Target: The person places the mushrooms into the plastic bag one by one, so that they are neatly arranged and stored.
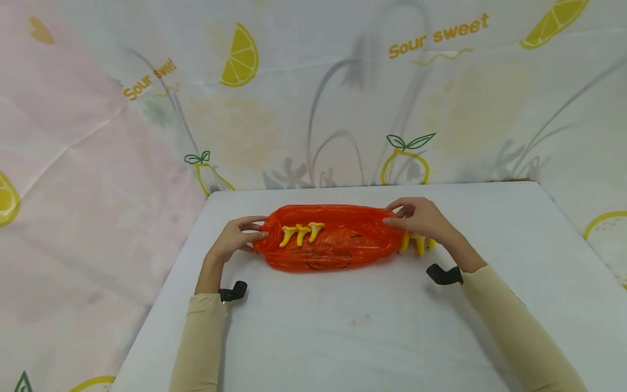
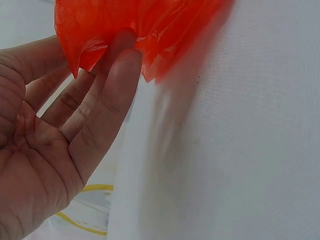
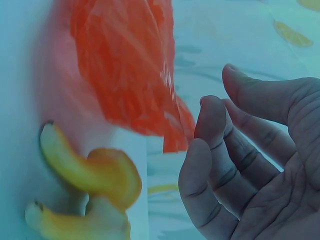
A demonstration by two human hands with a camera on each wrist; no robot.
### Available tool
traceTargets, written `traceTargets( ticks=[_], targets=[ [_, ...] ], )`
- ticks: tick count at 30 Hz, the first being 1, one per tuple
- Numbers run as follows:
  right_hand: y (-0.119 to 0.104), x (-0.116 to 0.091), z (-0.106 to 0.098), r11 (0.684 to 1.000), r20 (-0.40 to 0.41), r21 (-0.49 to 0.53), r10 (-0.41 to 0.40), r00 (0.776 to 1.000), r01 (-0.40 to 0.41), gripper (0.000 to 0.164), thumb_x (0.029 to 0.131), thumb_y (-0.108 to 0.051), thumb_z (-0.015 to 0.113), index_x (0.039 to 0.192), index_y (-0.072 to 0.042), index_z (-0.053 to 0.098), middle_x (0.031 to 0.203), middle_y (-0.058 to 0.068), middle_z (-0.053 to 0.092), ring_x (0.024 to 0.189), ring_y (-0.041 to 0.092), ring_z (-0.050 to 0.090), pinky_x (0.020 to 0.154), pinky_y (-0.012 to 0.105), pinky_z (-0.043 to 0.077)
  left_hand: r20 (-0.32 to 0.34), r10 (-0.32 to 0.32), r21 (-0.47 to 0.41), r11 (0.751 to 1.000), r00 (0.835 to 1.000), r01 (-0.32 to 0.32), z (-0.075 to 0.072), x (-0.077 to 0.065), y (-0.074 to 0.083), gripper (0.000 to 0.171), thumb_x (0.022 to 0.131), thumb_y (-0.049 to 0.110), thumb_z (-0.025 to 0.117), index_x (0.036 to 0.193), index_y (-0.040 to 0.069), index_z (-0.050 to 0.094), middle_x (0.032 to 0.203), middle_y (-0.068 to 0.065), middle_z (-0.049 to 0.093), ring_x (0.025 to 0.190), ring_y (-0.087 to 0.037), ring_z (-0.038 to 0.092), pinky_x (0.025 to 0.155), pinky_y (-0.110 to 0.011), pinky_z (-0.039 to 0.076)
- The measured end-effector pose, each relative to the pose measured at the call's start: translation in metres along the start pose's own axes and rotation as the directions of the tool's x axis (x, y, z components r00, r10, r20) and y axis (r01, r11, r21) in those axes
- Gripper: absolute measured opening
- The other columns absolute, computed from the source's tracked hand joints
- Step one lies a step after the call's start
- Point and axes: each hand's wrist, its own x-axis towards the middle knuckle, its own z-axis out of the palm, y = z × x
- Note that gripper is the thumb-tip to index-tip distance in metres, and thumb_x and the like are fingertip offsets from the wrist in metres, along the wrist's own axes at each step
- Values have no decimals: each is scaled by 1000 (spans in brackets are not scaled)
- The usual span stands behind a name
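A red plastic bag (image 1: 338, 261) lies across the table with its mouth spread wide. Three yellow trumpet-shaped mushrooms (image 1: 302, 234) show in a row inside it. At the bag's left end, my left hand (image 1: 234, 239) holds the rim, its fingers bent around the crumpled edge (image 2: 97, 45). My right hand (image 1: 418, 219) is at the other end; in the right wrist view its fingertips are right at the bag's edge (image 3: 145, 100), with the thumb standing apart. More yellow mushrooms (image 1: 419, 245) lie on the table just below the right hand, partly hidden by it.
The white table (image 1: 343, 332) has its far edge against a hanging cloth (image 1: 294, 125) printed with lemons and lettering. Dark wrist cameras (image 1: 444, 274) stick out from both wrists, low over the table.
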Motion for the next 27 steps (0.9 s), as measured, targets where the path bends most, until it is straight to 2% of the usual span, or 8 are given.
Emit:
traceTargets(
  ticks=[8,18,27],
  targets=[
    [16,-15,-18,999,20,22,30,999,-31,37,88,-32,75,115,-8,68,95,14,71,75,30,65,65,41,58,-9,1,-11,1000,1000,-1,1,0,1,51,89,21,74,136,8,59,128,-22,60,102,-32,66,69,-42,60],
    [40,-32,-35,997,25,-38,61,998,-60,42,88,-34,76,117,-5,67,93,10,72,75,26,64,64,39,56,4,-2,9,1000,1000,2,2,0,-2,52,90,23,74,138,9,58,130,-22,58,103,-33,66,70,-41,60],
    [56,-40,-40,995,9,-46,93,996,-92,46,89,-35,75,119,-2,65,92,12,71,74,27,63,63,37,56,-3,-7,2,1000,1000,7,2,2,-2,51,88,23,75,136,11,60,128,-20,60,104,-34,65,69,-42,60]
  ],
)
